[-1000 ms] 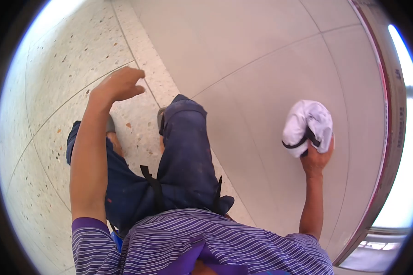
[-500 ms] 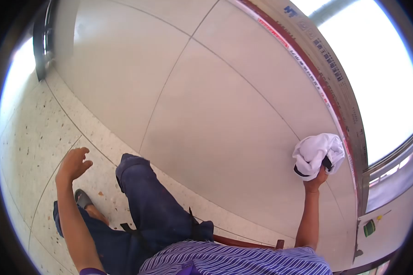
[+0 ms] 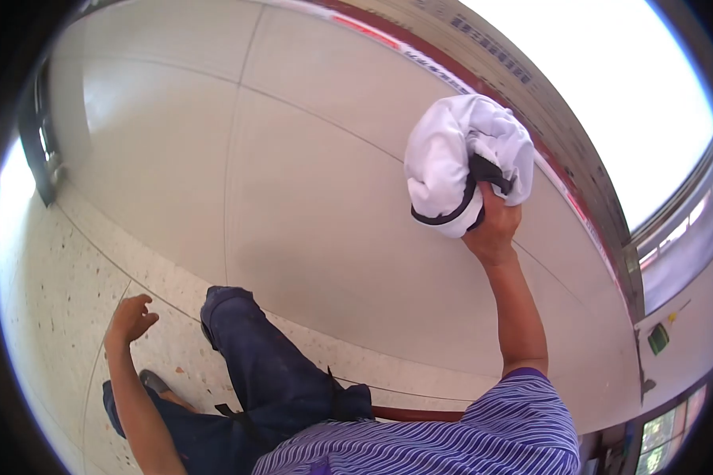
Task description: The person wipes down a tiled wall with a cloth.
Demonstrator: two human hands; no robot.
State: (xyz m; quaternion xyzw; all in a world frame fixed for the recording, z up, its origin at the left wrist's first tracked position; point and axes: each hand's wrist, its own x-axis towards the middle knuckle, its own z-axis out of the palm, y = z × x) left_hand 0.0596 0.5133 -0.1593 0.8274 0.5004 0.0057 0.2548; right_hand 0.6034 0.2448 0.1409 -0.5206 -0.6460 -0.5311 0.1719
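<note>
My right hand (image 3: 495,226) grips a bunched white cloth (image 3: 444,154) with black trim, at the upper right of centre. The fingers are partly hidden under the cloth, which is held up in front of the beige tiled surface (image 3: 317,214). At the lower left my left hand (image 3: 132,318) is held away from everything, its fingers loosely curled and apart with nothing between them. It is nearest to my dark trouser leg.
A dark red edge (image 3: 483,85) with a printed strip runs along the tiles' far side. Beyond it lies a bright window (image 3: 610,87). A green object (image 3: 657,339) is at the right. Speckled floor (image 3: 63,285) shows at the lower left.
The view has turned. My right hand has moved up and forward with the white cloth, near the dark red edge. My left hand sits lower in view and still holds nothing.
</note>
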